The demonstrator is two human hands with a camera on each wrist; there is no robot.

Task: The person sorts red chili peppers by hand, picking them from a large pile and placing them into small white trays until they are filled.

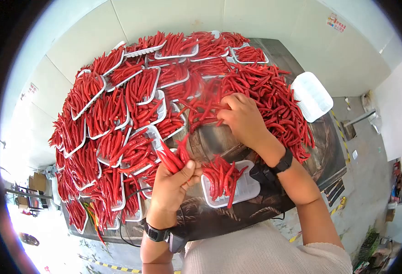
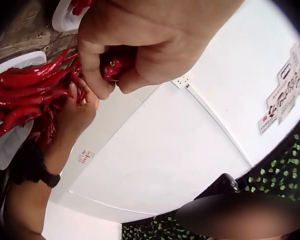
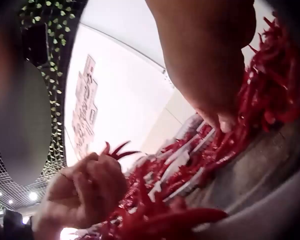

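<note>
My left hand (image 1: 171, 187) grips a small bunch of red chili peppers (image 1: 170, 157), their tips pointing up and away from me. In the left wrist view a chili pepper's stem end (image 2: 112, 65) shows between thumb and fingers. My right hand (image 1: 246, 121) is at the near left edge of a big loose heap of chili peppers (image 1: 274, 100), its curled fingers pinching among them. Between my two forearms, near the front of the table, a white tray (image 1: 251, 189) carries a partial layer of chili peppers (image 1: 220, 179) on its left side.
Many white trays filled with chili peppers (image 1: 107, 109) overlap across the table's left and back. Stacked white trays (image 1: 313, 97) stand at the right edge beyond the heap. The dark wooden table (image 1: 210, 139) shows between the hands. A pale wall (image 1: 178, 16) rises behind it.
</note>
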